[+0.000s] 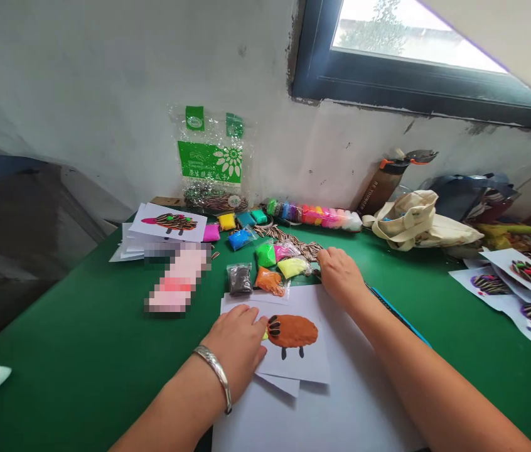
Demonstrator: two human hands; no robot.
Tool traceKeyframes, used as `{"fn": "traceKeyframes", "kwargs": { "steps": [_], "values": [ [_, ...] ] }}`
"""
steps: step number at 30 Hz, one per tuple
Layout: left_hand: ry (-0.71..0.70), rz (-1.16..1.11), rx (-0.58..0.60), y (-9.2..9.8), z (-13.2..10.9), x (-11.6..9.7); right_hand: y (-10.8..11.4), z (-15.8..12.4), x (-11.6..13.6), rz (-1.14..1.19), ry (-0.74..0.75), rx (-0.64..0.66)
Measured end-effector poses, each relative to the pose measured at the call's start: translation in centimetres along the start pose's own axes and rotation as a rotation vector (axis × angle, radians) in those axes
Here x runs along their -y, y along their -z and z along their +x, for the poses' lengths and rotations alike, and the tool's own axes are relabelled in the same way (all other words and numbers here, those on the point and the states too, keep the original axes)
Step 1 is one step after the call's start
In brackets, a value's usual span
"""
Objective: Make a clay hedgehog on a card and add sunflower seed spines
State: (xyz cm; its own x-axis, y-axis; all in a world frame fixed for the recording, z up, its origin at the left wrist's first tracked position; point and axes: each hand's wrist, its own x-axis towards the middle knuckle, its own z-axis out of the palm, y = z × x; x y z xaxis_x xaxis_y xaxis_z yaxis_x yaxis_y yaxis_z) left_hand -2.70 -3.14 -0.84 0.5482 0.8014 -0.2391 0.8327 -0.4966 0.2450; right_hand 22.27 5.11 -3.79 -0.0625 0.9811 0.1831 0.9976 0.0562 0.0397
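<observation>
A white card lies in front of me, bearing an orange-brown clay body with dark feet and a yellow tip. A few striped sunflower seeds are stuck at the left end of the clay. My left hand, with a silver bangle on the wrist, rests flat on the card's left side and partly covers the yellow part. Beyond the card, my right hand reaches down at the edge of a loose pile of sunflower seeds. Its fingers are bent together, and their tips are hidden.
Small bags of coloured clay lie behind the card. A clear seed bag stands against the wall, near a row of clay packs. Decorated cards are stacked left; a bottle and cloth bag stand right.
</observation>
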Motion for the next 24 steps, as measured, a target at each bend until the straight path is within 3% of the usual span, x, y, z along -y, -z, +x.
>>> {"fn": "traceKeyframes", "kwargs": {
  "steps": [3,4,7,9,11,18,24],
  "values": [
    [-0.011,-0.002,-0.01,0.2,0.0,0.2,2.2,-2.6,1.0,0.059,-0.036,-0.052],
    [-0.014,-0.001,-0.016,0.2,0.0,0.2,3.0,-3.8,1.6,0.235,-0.057,-0.071],
    [-0.018,0.007,-0.024,0.1,0.1,0.1,4.4,-7.4,3.9,0.739,0.053,0.058],
    [-0.019,0.013,-0.022,0.0,0.2,0.1,4.6,-9.3,5.5,0.935,0.122,0.211],
    [-0.022,0.016,-0.023,0.0,0.2,0.0,4.3,-10.3,6.9,1.048,0.184,0.281],
    [-0.038,0.017,0.0,0.9,-0.4,0.3,3.0,-10.2,8.0,1.007,0.149,0.245],
    [-0.097,0.043,0.007,1.3,-0.8,0.2,2.1,-10.4,8.0,0.95,0.242,0.163]
  ]
}}
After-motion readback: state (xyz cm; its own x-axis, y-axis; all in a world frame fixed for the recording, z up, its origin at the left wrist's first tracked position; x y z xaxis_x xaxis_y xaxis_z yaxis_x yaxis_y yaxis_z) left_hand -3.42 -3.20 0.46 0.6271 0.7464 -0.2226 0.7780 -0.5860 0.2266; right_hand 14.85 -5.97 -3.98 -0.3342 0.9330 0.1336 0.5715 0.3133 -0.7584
